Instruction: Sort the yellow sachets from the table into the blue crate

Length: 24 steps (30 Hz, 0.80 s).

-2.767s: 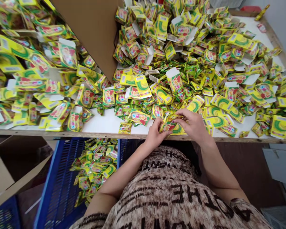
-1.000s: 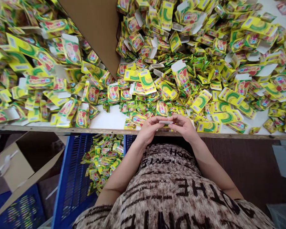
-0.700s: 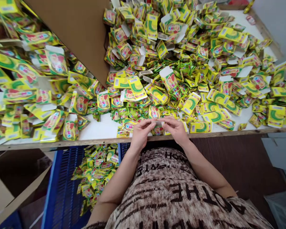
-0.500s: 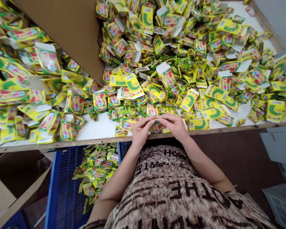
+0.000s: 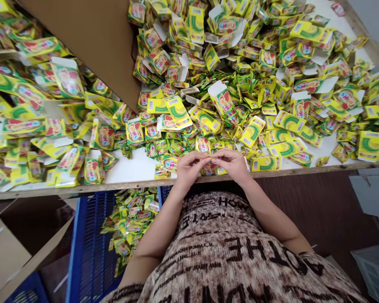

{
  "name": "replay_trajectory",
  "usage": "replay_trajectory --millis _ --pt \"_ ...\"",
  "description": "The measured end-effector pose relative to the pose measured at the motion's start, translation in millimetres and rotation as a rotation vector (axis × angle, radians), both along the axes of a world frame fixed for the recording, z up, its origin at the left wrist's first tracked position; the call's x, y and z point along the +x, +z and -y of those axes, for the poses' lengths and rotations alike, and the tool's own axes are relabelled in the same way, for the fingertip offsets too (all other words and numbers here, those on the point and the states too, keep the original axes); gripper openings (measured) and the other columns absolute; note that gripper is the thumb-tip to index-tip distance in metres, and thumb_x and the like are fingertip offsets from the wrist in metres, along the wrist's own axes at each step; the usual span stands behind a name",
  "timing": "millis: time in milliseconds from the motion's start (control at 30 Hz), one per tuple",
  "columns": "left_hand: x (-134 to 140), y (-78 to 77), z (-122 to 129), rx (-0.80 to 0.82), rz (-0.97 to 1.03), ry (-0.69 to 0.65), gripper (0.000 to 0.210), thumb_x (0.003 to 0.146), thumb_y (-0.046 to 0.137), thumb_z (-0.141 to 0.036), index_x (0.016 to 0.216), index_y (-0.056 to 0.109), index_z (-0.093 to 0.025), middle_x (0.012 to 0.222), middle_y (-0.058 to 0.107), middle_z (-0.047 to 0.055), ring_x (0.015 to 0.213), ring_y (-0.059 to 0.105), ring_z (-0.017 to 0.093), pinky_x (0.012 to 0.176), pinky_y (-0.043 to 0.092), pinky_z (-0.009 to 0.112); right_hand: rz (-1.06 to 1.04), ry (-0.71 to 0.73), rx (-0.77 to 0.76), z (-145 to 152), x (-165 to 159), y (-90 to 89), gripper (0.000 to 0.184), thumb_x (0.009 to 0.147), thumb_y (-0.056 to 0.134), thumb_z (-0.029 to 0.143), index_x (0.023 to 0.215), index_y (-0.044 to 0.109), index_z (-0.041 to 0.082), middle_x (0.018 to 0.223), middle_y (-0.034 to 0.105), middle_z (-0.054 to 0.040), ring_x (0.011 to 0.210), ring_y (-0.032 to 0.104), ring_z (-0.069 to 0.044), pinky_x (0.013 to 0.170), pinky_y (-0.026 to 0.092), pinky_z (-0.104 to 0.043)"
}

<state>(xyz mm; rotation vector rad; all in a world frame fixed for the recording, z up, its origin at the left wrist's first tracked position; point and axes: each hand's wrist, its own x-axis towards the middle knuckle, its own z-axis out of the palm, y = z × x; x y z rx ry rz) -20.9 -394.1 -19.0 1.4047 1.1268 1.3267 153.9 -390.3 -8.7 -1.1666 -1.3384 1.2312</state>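
Just above the table's front edge, my left hand (image 5: 191,169) and my right hand (image 5: 232,167) meet fingertip to fingertip. Both are closed, thumbs and forefingers pinching the top edge of a small yellow-green carton (image 5: 208,169). Most of that carton is hidden behind the fingers. Right behind my hands stands another small carton (image 5: 203,144) with a red and pink print. Small green sachets (image 5: 170,147) lie loose to the left of it. Beside my right hand rests a yellow carton (image 5: 265,163) on its side.
Cartons, several with white flaps up, heap across the white table (image 5: 126,167), which has a wooden edge (image 5: 139,184). A large brown cardboard box (image 5: 91,42) stands at the back left. Below, a blue plastic crate (image 5: 88,248) holds packed pieces (image 5: 135,223). An open cardboard box (image 5: 9,252) sits lower left.
The white edge seen between my fingertips has given way to a thin yellow one, and the fingertips are closer together. The view has shifted slightly.
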Motion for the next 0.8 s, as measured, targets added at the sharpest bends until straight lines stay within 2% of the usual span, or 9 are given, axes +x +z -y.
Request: replay_trajectory --millis 100,167,300,433,500,567,700,800 --pt "-6.7 -3.7 0.3 0.189 -0.109 -0.025 0.012 0.078 0.079 -0.021 0.091 0.079 -0.022 0.088 0.078 0.005 0.083 0.072 0.017 0.079 0.057 0.031 0.039 0.039 0.070 2.4 4.8 1.4 0.015 0.078 0.079 0.036 0.088 0.079 0.025 0.088 0.072 -0.0052 0.087 0.065 -0.019 0.074 0.055 -0.033" --pt "-12.4 -6.4 1.8 0.231 -0.151 -0.067 0.019 0.081 0.077 -0.020 0.099 0.079 -0.025 0.093 0.079 0.005 0.086 0.073 0.017 0.081 0.058 0.031 0.082 0.070 0.125 5.3 6.7 1.8 0.019 0.078 0.080 0.037 0.093 0.079 0.025 0.092 0.072 -0.0054 0.087 0.065 -0.019 0.071 0.055 -0.031" --pt "-20.7 -7.0 6.7 0.161 -0.161 -0.143 0.026 0.080 0.077 -0.022 0.106 0.077 -0.028 0.104 0.078 0.006 0.095 0.074 0.019 0.089 0.058 0.034 0.141 0.064 0.224 10.2 6.0 2.3 0.017 0.081 0.076 0.036 0.096 0.077 0.027 0.095 0.071 -0.0053 0.087 0.064 -0.019 0.071 0.055 -0.032" --pt "-16.1 -2.5 12.7 0.077 -0.147 -0.086 0.019 0.081 0.076 -0.026 0.100 0.079 -0.027 0.101 0.078 0.006 0.094 0.073 0.020 0.090 0.057 0.035 0.210 0.049 0.289 12.7 3.7 0.7 0.011 0.085 0.072 0.033 0.095 0.077 0.030 0.095 0.070 -0.0052 0.093 0.064 -0.021 0.085 0.055 -0.040" --pt "-11.5 -2.2 16.4 0.098 -0.155 -0.042 0.015 0.082 0.075 -0.027 0.096 0.079 -0.026 0.098 0.078 0.006 0.092 0.073 0.020 0.088 0.057 0.036 0.264 0.027 0.331 16.4 3.4 -3.6 0.011 0.087 0.069 0.031 0.095 0.077 0.032 0.096 0.069 -0.0052 0.095 0.064 -0.022 0.088 0.054 -0.042" --pt "-8.9 -4.5 20.5 0.133 -0.175 -0.029 0.013 0.082 0.074 -0.027 0.094 0.078 -0.024 0.099 0.078 0.007 0.091 0.073 0.019 0.086 0.058 0.035 0.326 0.013 0.383 23.2 3.6 -10.0 0.015 0.088 0.067 0.028 0.097 0.077 0.034 0.098 0.068 -0.0055 0.095 0.062 -0.022 0.085 0.054 -0.042" --pt "-10.7 -14.5 26.0 0.182 -0.228 -0.107 0.014 0.083 0.074 -0.027 0.096 0.075 -0.023 0.106 0.076 0.009 0.098 0.071 0.020 0.087 0.057 0.036 0.389 0.015 0.437 36.1 7.0 -19.1 0.020 0.089 0.064 0.025 0.100 0.077 0.036 0.099 0.066 -0.0065 0.092 0.060 -0.022 0.075 0.053 -0.039" --pt "-8.7 -20.0 24.2 0.202 -0.281 -0.138 0.016 0.086 0.070 -0.027 0.101 0.074 -0.024 0.103 0.074 0.009 0.096 0.070 0.018 0.085 0.056 0.033 0.364 0.086 0.417 27.7 15.4 -14.1 0.018 0.092 0.061 0.029 0.102 0.076 0.034 0.098 0.068 -0.0060 0.090 0.062 -0.020 0.078 0.053 -0.037"
